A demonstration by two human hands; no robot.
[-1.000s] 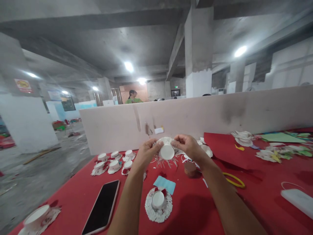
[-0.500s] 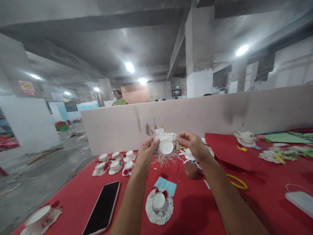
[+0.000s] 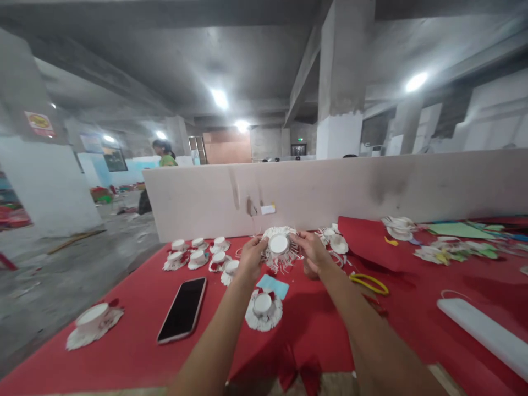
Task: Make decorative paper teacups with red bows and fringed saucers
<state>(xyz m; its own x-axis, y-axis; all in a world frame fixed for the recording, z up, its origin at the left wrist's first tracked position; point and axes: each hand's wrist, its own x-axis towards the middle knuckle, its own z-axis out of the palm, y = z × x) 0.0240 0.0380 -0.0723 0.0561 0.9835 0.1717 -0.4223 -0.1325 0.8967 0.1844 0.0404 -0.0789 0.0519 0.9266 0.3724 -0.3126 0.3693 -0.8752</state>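
A white paper cup with a cut, fringed brim is held up over the middle of the table, its round flat end facing me. My left hand pinches the brim on the left side. On the right side, my right hand grips the brim between thumb and fingers. Just below lie a light blue paper piece and another fringed cup with a red bow on its brim. Partly behind my right hand is a brown round object, its kind unclear.
Several similar cups stand at the left, with one more nearer the front. A phone lies on the red tabletop. To the right are yellow-handled scissors, a white device and paper scraps. A pale board bounds the back.
My view has shifted, showing the table's front edge and a cup beside my left forearm. Both hands keep hold of the fringed cup. The person in green beyond the board has moved left.
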